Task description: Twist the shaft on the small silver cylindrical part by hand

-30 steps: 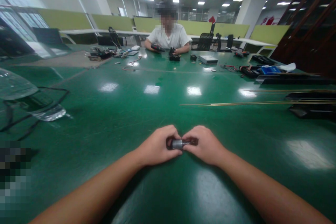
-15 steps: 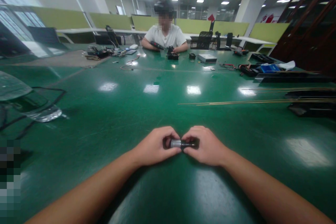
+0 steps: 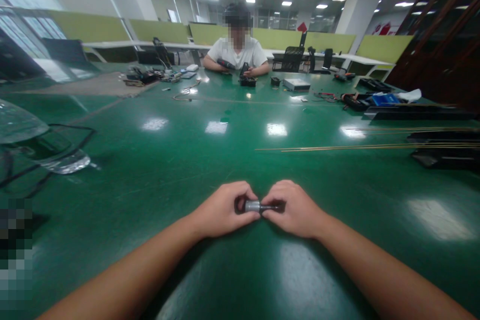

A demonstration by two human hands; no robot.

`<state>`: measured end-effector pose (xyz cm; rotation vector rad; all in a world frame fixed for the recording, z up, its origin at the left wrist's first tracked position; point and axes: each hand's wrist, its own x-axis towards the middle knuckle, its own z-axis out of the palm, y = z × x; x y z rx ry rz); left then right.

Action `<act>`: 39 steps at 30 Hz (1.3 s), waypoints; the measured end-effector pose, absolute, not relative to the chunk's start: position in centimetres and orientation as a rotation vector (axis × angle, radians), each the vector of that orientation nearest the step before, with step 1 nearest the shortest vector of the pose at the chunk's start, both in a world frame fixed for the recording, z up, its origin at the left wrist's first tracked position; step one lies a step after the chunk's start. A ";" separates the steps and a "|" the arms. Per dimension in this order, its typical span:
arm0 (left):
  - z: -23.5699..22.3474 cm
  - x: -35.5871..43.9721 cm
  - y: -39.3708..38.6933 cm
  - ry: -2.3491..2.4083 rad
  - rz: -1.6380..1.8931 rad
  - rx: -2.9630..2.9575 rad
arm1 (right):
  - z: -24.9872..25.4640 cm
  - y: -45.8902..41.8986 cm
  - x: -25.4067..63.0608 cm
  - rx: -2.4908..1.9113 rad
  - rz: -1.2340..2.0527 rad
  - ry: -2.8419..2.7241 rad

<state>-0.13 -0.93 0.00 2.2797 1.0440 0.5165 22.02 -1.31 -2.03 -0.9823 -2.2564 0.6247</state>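
A small silver metal cylinder (image 3: pixel 252 206) lies level between my hands, just over the green tabletop (image 3: pixel 210 165). My left hand (image 3: pixel 228 210) is closed round its left part, thumb below and fingers above. From its right side a thin dark stem (image 3: pixel 269 207) runs into the curl of my right hand (image 3: pixel 290 207), whose thumb and fingers are pinched on it. The fingertips of both hands almost meet in the middle. The two outer ends of the piece are in shadow inside my palms, so its exact kind cannot be made out.
Thin brass-coloured rods (image 3: pixel 337 148) and black trays (image 3: pixel 442 155) lie to the right. A clear plastic bottle (image 3: pixel 67 160) rests on the left near a dark cable (image 3: pixel 75 127). Across the table sits a person (image 3: pixel 238 55) with a power drill (image 3: pixel 225 64) and a black box (image 3: pixel 247 81).
My hands stay in nearly the same place, holding the cylinder. The cylinder and stem look slightly turned or shifted between the fingers. The view sways a little.
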 end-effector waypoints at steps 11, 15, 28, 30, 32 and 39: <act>0.2 0.0 -0.8 1.043 0.535 2.293 | -2.0 -1.0 22.4 -0.960 0.606 -2.304; 0.1 0.0 -0.9 1.040 0.541 2.298 | -2.0 -1.0 22.6 -0.953 0.623 -2.320; 0.1 -0.1 -0.9 1.033 0.549 2.302 | -1.6 -1.0 22.8 -0.939 0.658 -2.344; 0.1 -0.1 -0.9 1.036 0.546 2.301 | -1.6 -1.0 22.9 -0.948 0.666 -2.345; 0.1 -0.1 -0.9 1.031 0.544 2.300 | -1.5 -1.0 22.9 -0.962 0.669 -2.346; 0.2 -0.2 -0.8 1.029 0.545 2.307 | -1.0 -1.1 23.2 -1.005 0.691 -2.350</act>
